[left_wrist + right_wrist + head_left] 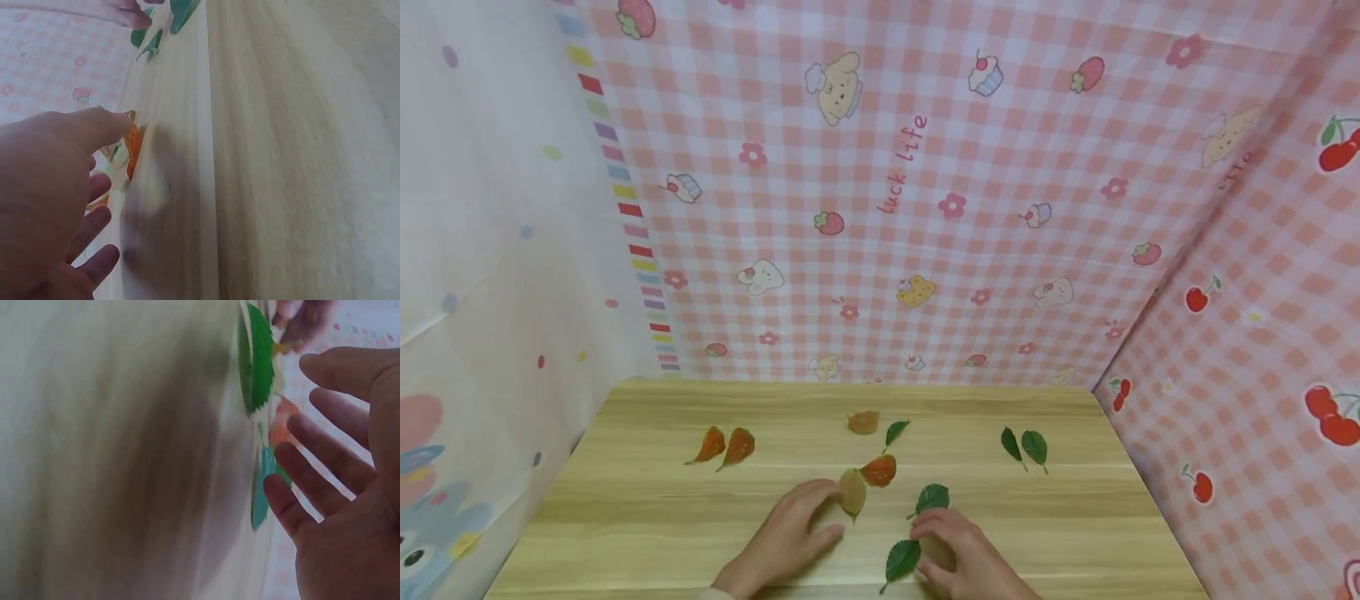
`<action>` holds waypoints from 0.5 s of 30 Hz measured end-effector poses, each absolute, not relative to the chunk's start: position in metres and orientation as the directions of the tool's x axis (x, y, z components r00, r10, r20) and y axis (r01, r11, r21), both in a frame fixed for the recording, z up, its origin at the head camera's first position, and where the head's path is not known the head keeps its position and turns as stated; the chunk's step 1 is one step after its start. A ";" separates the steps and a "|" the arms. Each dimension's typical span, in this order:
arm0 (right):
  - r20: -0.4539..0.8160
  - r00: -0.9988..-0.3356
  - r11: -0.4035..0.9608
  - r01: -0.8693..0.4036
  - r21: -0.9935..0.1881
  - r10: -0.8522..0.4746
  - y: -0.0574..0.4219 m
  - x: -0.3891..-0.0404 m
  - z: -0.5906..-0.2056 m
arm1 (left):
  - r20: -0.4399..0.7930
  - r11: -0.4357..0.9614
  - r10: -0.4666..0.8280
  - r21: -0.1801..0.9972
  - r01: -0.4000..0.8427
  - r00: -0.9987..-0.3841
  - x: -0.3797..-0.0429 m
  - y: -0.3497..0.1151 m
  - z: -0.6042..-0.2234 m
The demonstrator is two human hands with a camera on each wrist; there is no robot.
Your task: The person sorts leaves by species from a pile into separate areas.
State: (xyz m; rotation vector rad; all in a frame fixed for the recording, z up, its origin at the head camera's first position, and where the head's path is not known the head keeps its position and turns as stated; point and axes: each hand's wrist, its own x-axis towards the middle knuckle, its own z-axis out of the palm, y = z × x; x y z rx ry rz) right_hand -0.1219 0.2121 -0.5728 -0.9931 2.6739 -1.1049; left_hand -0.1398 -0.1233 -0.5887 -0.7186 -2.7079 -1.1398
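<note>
My left hand (pixel 793 533) hovers low over the table with fingers loosely bent. Its index fingertip is at the edge of a yellowish-brown leaf (pixel 852 492); whether they touch I cannot tell. Just behind that leaf lies an orange-red leaf (pixel 878 471), touching or nearly touching it. My right hand (pixel 970 554) is beside two toothed green leaves, one ahead of its fingers (pixel 932 497) and one to its left (pixel 902 560). In the right wrist view, the right hand (pixel 337 450) has spread fingers and holds nothing. The left wrist view shows the left hand (pixel 56 169) with nothing gripped.
Two orange-red leaves (pixel 739 447) lie at the back left of the wooden table (pixel 625 500). Two green leaves (pixel 1033 447) are at the back right. Back centre has a tan leaf (pixel 863 422) and a small green leaf (pixel 895 432). Patterned cloth (pixel 880 250) hangs behind the table and at both sides.
</note>
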 end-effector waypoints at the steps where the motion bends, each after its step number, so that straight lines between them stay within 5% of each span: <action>1: 0.158 -0.770 0.511 -0.546 -0.664 -0.618 0.211 -0.122 -0.574 | 0.276 0.602 0.385 0.649 0.466 -0.881 -0.141 -0.122 -0.589; 15: 0.165 -0.667 0.476 -0.662 -0.579 -0.727 0.195 -0.126 -0.580 | 0.267 0.619 0.417 0.616 0.487 -0.869 -0.155 -0.111 -0.593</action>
